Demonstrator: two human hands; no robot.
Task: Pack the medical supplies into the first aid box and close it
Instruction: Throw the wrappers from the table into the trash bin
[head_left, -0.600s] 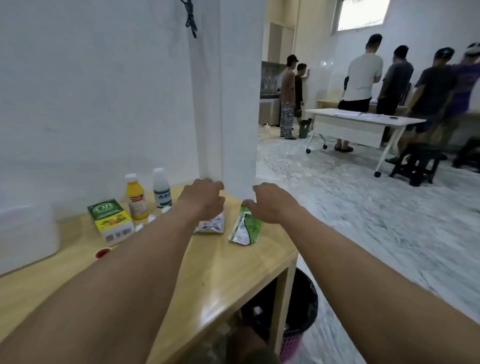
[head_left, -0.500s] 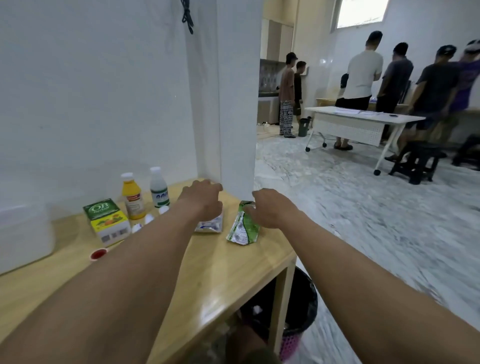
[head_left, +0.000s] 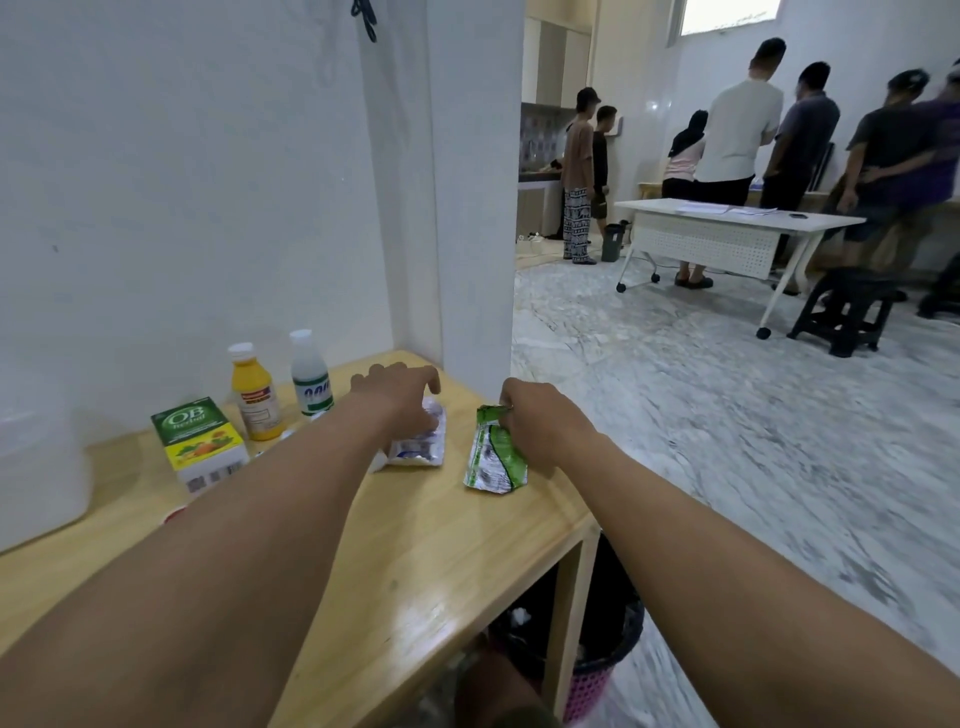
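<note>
Head view: right hand pinches green sachet near tabletop right edge; left hand, fingers curled, presses white packet. Box, two bottles at back edge. White container cut off left.

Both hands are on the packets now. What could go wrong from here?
1. The right hand pinches only the top corner of the crumpled green foil packet; that grip may slip during the lift.
2. That packet sits close to the right edge of the wooden table, above the dark bin; if dropped, it could fall in.
3. The left hand on the white-and-blue sachet is close to the white plastic bottle and could topple it.
</note>
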